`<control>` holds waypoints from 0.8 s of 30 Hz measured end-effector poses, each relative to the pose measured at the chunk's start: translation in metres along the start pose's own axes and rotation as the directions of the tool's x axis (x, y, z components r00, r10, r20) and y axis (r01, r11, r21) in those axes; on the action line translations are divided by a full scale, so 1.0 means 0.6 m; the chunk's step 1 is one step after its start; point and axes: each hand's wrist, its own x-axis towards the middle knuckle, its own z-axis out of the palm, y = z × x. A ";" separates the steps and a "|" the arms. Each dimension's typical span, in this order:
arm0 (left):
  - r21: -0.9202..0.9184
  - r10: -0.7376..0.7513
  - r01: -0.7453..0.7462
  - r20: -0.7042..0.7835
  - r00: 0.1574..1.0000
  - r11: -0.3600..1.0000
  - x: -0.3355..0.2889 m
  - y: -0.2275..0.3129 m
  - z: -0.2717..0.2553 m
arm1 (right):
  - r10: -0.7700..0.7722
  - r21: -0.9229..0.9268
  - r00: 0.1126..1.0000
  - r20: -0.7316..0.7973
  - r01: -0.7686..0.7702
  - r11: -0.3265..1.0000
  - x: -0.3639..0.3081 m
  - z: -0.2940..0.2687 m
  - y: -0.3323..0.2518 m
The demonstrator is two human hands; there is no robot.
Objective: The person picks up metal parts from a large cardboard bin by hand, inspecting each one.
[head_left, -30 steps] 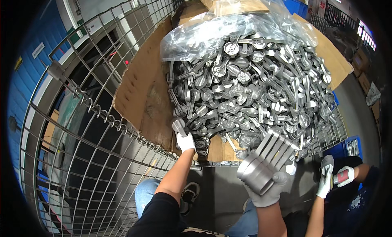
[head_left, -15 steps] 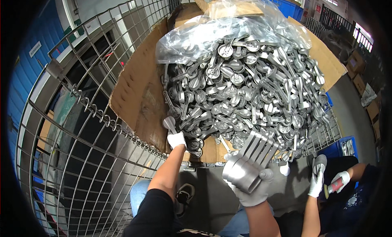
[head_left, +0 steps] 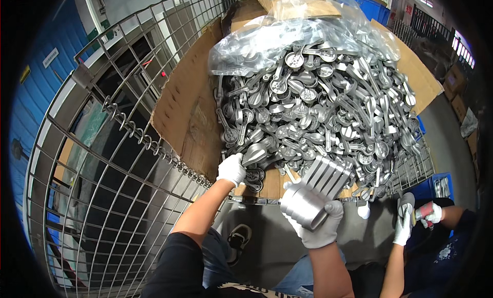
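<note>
My left hand (head_left: 232, 170), in a white glove, is closed on a grey metal lever handle (head_left: 255, 153) at the front left of the heap. Its rounded head points away to the right, and its other end is hidden by my fingers. My gloved right hand (head_left: 324, 230) grips a nested stack of similar lever handles (head_left: 308, 204) in front of the heap. Their round cupped heads sit one inside another, with the flat arms fanning up and away. The big heap of loose metal handles (head_left: 308, 113) lies just beyond both hands.
A cardboard box wall (head_left: 187, 110) and a wire mesh cage (head_left: 128, 195) stand on the left. Clear plastic sheeting (head_left: 287, 36) covers the far heap. At right, a co-worker's gloved hands (head_left: 404, 227) hold a metal part and a red tool (head_left: 422, 210). A blue bin (head_left: 450, 181) stands beyond.
My left hand has moved right and slightly away, and the handle in it has turned from pointing left to pointing right. The right hand's stack stays nearly in place. The whole view has shifted slightly.
</note>
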 end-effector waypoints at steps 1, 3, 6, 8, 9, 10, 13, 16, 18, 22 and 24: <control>-0.011 0.000 0.001 0.075 0.997 1.000 -0.001 0.012 -0.012 | 0.005 0.035 1.000 0.014 -0.006 0.999 0.000 0.000 -0.001; -0.433 0.075 0.037 0.238 0.968 0.901 -0.010 0.030 -0.050 | 0.004 0.058 1.000 0.025 -0.005 0.998 -0.003 0.001 -0.006; -0.791 0.178 0.350 0.490 0.853 0.501 -0.043 0.051 -0.117 | -0.051 -0.024 0.997 -0.048 0.050 0.998 -0.004 0.002 -0.013; -0.848 0.302 0.481 0.528 0.793 0.221 -0.062 0.070 -0.150 | -0.023 -0.053 0.999 -0.033 0.022 0.998 -0.005 0.003 -0.019; -0.867 0.313 0.481 0.497 0.809 0.134 -0.073 0.082 -0.159 | 0.009 -0.083 1.000 -0.009 -0.010 0.996 -0.005 0.003 -0.020; -0.866 0.337 0.492 0.491 0.803 0.090 -0.078 0.091 -0.166 | 0.050 -0.105 0.998 0.022 -0.048 0.993 -0.006 0.004 -0.022; -0.848 0.349 0.529 0.489 0.799 -0.024 -0.092 0.120 -0.172 | 0.098 -0.091 0.987 0.128 -0.087 0.992 -0.010 0.003 -0.019; -0.794 0.419 0.601 0.517 0.747 -0.093 -0.103 0.139 -0.173 | 0.047 0.256 0.924 0.381 -0.154 0.954 -0.007 -0.003 -0.010; -0.785 0.424 0.613 0.525 0.737 -0.093 -0.109 0.151 -0.175 | 0.065 0.356 0.951 0.302 -0.176 0.918 -0.008 -0.008 -0.009; -0.817 0.358 0.575 0.524 0.773 -0.046 -0.119 0.181 -0.178 | 0.014 -0.018 0.992 0.125 -0.012 1.000 -0.017 -0.019 -0.021; -0.811 0.300 0.579 0.534 0.790 -0.082 -0.120 0.191 -0.184 | -0.143 -0.623 0.966 0.216 0.249 0.742 -0.027 -0.024 -0.021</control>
